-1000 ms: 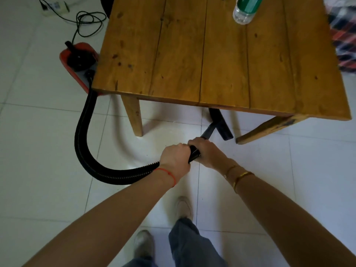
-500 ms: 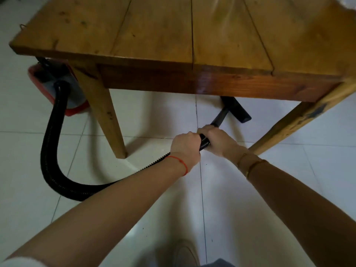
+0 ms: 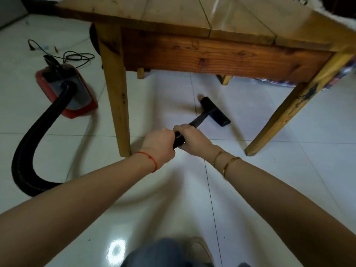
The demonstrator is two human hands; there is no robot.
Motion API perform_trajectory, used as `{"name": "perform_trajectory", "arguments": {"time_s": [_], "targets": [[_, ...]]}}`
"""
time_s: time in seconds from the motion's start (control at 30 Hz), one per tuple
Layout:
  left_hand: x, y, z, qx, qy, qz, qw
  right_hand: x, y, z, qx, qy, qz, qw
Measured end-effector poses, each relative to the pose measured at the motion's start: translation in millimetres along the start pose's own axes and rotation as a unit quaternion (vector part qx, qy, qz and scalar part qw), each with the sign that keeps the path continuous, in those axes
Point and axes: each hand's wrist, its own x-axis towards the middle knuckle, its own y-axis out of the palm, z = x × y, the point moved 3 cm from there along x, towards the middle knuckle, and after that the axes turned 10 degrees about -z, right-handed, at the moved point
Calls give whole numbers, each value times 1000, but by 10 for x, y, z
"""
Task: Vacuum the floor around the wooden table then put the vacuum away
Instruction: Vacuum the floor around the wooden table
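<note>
Head view: the wand [image 3: 198, 120] is gripped by both the left hand [image 3: 159, 143] and the right hand [image 3: 192, 139], one close behind the other, probably for reach and steering. The nozzle [image 3: 214, 111] is laid flat on the floor [image 3: 250, 189] under the table [image 3: 212, 53]. The vacuum [image 3: 66, 90] is parked left of the near leg [image 3: 115, 105] (hose [image 3: 32, 143] looped slack).
</note>
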Motion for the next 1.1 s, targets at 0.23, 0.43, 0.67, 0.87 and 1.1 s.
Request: {"name": "perform_trajectory", "arguments": {"time_s": [0.23, 0.43, 0.67, 0.87, 1.1], "targets": [[-371, -265, 497, 39, -33, -27, 998, 120, 103, 651, 30, -21, -9, 999], [-243, -90, 548, 40, -39, -24, 998, 255, 287, 504, 17, -22, -18, 999], [390, 353, 310, 12, -59, -43, 997, 567, 401, -185, -9, 4, -46, 999], [1035, 736, -119, -35, -57, -60, 996, 770, 445, -1000, -48, 39, -69, 996], [1683, 1052, -649, -54, -47, -45, 996, 892, 364, -1848, -80, 128, -53, 987]]}}
